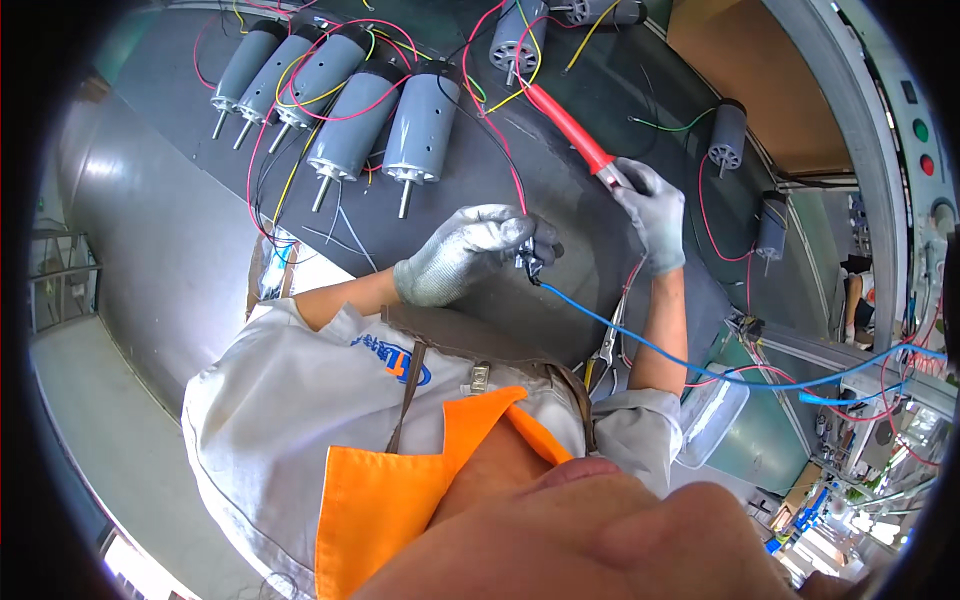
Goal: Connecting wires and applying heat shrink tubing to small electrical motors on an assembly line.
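My left hand (465, 250), in a grey-white work glove, has its fingers closed around a small metal clip-like piece (528, 262) on the end of a blue cable (620, 326). Red and black motor wires (516, 180) run down into the same grip. My right hand (655, 215), gloved likewise, is wrapped about the metal part of a red-handled tool (570, 130). That tool points up and left toward a grey cylindrical motor (513, 45); its exact kind cannot be made out. Left of the hands, several grey motors (420, 130) lie with their shafts facing me.
Two more wired motors, one darker (727, 135) and one lower down (771, 228), are on the right. Pliers (605, 355) lie beside my right forearm. A clear plastic tray (715, 415) stands at lower right. A metal frame with green and red buttons (921, 130) borders the bench.
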`<action>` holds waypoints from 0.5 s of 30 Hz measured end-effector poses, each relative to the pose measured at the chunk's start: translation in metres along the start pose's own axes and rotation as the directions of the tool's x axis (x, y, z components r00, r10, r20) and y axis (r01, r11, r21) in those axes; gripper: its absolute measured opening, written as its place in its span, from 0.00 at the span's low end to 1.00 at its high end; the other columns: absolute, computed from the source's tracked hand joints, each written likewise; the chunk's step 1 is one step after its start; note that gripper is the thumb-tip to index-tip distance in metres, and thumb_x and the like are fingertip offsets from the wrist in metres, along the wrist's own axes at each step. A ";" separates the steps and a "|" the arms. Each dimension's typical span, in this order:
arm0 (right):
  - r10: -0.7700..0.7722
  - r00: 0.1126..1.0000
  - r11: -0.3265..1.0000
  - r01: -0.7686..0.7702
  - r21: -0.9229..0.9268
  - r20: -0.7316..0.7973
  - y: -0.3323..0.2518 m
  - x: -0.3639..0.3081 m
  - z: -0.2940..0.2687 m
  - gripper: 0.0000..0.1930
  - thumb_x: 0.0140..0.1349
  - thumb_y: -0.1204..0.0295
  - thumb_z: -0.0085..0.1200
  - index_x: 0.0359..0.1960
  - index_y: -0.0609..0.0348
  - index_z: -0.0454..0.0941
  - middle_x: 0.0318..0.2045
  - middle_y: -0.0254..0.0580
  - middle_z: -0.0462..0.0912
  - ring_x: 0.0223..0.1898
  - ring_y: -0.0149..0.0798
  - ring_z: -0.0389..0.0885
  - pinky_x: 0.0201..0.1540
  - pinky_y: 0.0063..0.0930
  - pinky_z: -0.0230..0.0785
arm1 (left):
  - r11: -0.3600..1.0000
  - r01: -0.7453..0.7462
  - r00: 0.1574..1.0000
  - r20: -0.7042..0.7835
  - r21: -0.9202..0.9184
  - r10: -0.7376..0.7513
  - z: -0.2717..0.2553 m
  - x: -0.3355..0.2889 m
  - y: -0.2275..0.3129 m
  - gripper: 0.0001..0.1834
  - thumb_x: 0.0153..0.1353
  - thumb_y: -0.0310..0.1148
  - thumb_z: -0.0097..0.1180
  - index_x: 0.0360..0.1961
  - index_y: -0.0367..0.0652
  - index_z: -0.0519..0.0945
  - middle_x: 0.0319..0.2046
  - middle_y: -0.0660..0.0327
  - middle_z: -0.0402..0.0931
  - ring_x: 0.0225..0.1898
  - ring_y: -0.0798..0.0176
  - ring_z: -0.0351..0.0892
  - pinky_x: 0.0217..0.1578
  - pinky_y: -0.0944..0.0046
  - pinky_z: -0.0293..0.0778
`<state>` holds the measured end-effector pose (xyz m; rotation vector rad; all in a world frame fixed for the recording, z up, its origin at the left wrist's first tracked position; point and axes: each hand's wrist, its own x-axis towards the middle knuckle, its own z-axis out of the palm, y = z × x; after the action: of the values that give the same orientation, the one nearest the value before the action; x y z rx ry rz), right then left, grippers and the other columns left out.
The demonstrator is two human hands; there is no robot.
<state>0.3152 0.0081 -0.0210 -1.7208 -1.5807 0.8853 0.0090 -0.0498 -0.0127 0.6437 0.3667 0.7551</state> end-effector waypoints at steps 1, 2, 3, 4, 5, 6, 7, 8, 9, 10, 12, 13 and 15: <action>-0.072 0.996 0.997 0.071 -0.028 -0.061 0.001 -0.012 -0.010 0.24 0.52 0.82 0.62 0.54 0.68 0.81 0.46 0.41 0.86 0.46 0.30 0.82 0.52 0.24 0.74 | 1.000 0.020 0.999 -0.036 -0.013 -0.021 0.002 0.001 0.000 0.17 0.73 0.36 0.51 0.51 0.33 0.80 0.47 0.57 0.82 0.46 0.67 0.80 0.51 0.63 0.73; -0.171 0.979 0.984 0.164 -0.068 -0.113 0.000 -0.025 -0.021 0.23 0.53 0.81 0.61 0.54 0.67 0.81 0.46 0.39 0.86 0.46 0.29 0.82 0.52 0.24 0.74 | 1.000 0.008 1.000 -0.026 -0.023 -0.008 0.003 0.001 0.001 0.17 0.73 0.36 0.51 0.51 0.33 0.80 0.47 0.57 0.82 0.46 0.67 0.80 0.51 0.63 0.73; -0.101 0.977 0.992 0.085 -0.092 -0.187 -0.003 -0.039 -0.030 0.24 0.54 0.79 0.61 0.55 0.65 0.80 0.47 0.39 0.86 0.45 0.32 0.84 0.52 0.25 0.74 | 0.999 0.045 0.998 -0.052 0.012 -0.044 0.004 0.002 0.000 0.17 0.74 0.38 0.50 0.51 0.34 0.81 0.46 0.58 0.82 0.45 0.68 0.79 0.51 0.64 0.73; -0.162 0.966 0.948 0.096 -0.303 -0.202 -0.009 -0.053 -0.043 0.24 0.53 0.79 0.62 0.56 0.65 0.80 0.48 0.41 0.86 0.45 0.37 0.84 0.53 0.29 0.74 | 0.996 0.080 0.994 -0.082 0.043 -0.077 0.004 0.003 -0.001 0.18 0.75 0.39 0.49 0.50 0.35 0.81 0.45 0.60 0.82 0.44 0.69 0.79 0.50 0.65 0.73; -0.095 0.966 0.853 -0.045 -0.519 -0.239 -0.017 -0.068 -0.052 0.25 0.52 0.79 0.62 0.56 0.64 0.80 0.49 0.42 0.86 0.46 0.41 0.84 0.54 0.32 0.74 | 0.996 0.077 0.994 -0.086 0.034 -0.074 0.003 0.004 -0.003 0.18 0.75 0.39 0.49 0.50 0.35 0.81 0.45 0.60 0.82 0.44 0.69 0.79 0.50 0.65 0.73; -0.264 0.953 0.762 0.111 -0.638 -0.149 -0.025 -0.084 -0.057 0.25 0.52 0.76 0.64 0.55 0.64 0.80 0.49 0.45 0.85 0.47 0.47 0.83 0.55 0.37 0.73 | 0.994 0.107 0.991 -0.077 -0.002 -0.107 0.001 0.007 -0.006 0.18 0.75 0.41 0.48 0.50 0.36 0.81 0.43 0.62 0.82 0.43 0.70 0.78 0.49 0.66 0.72; -0.332 0.939 0.663 0.161 -0.731 -0.094 -0.034 -0.098 -0.058 0.26 0.52 0.73 0.66 0.55 0.64 0.80 0.49 0.48 0.85 0.48 0.52 0.82 0.56 0.41 0.72 | 0.993 0.104 0.994 -0.021 -0.050 -0.106 -0.002 0.010 -0.008 0.19 0.76 0.42 0.47 0.49 0.36 0.81 0.41 0.64 0.82 0.42 0.71 0.77 0.48 0.67 0.72; -0.361 0.932 0.776 0.291 -0.560 -0.017 -0.042 -0.117 -0.052 0.25 0.52 0.69 0.67 0.53 0.64 0.81 0.49 0.49 0.85 0.49 0.53 0.82 0.56 0.43 0.71 | 0.991 0.123 0.989 -0.087 0.050 -0.119 -0.005 0.014 -0.011 0.21 0.76 0.45 0.45 0.47 0.37 0.81 0.37 0.66 0.81 0.38 0.74 0.75 0.44 0.69 0.71; -0.386 0.922 0.859 0.373 -0.349 0.035 -0.049 -0.134 -0.044 0.26 0.51 0.65 0.68 0.51 0.64 0.82 0.49 0.50 0.85 0.50 0.54 0.81 0.56 0.46 0.70 | 0.988 0.144 0.984 -0.113 0.052 -0.137 -0.009 0.019 -0.012 0.21 0.76 0.45 0.45 0.47 0.37 0.81 0.37 0.66 0.81 0.38 0.74 0.75 0.44 0.69 0.71; -0.378 0.908 0.910 0.401 -0.106 0.183 -0.052 -0.146 -0.032 0.26 0.52 0.61 0.67 0.51 0.64 0.82 0.48 0.50 0.85 0.49 0.52 0.82 0.54 0.45 0.71 | 0.957 0.112 0.993 -0.075 0.267 -0.095 -0.012 0.024 -0.013 0.21 0.76 0.45 0.46 0.45 0.37 0.82 0.36 0.66 0.81 0.37 0.75 0.75 0.43 0.69 0.71; -0.458 0.809 0.886 0.448 0.117 0.369 -0.052 -0.164 -0.020 0.27 0.57 0.58 0.65 0.53 0.64 0.80 0.47 0.47 0.85 0.46 0.48 0.83 0.52 0.42 0.73 | 0.852 0.013 1.000 -0.012 0.523 -0.008 -0.016 0.032 -0.004 0.19 0.75 0.43 0.48 0.40 0.37 0.82 0.34 0.65 0.80 0.38 0.76 0.75 0.39 0.70 0.73; -0.507 0.736 0.840 0.539 0.064 0.449 -0.049 -0.170 -0.018 0.27 0.60 0.59 0.63 0.57 0.64 0.78 0.47 0.45 0.86 0.44 0.47 0.83 0.51 0.41 0.74 | 0.733 -0.002 1.000 0.006 0.680 -0.002 -0.016 0.034 0.006 0.19 0.73 0.43 0.51 0.35 0.37 0.83 0.30 0.64 0.81 0.36 0.74 0.78 0.37 0.71 0.75; -0.456 0.883 0.856 0.470 0.214 -0.111 -0.038 -0.176 -0.024 0.25 0.67 0.59 0.56 0.57 0.69 0.76 0.37 0.45 0.84 0.33 0.35 0.81 0.37 0.31 0.73 | 0.611 0.265 0.962 -0.162 0.746 -0.219 -0.017 0.039 0.042 0.22 0.72 0.46 0.52 0.31 0.37 0.82 0.25 0.63 0.79 0.29 0.71 0.77 0.32 0.69 0.75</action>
<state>0.3040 -0.1646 0.0343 -1.1155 -1.6752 0.7325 0.0049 0.0086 -0.0017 1.3518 0.8345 0.3169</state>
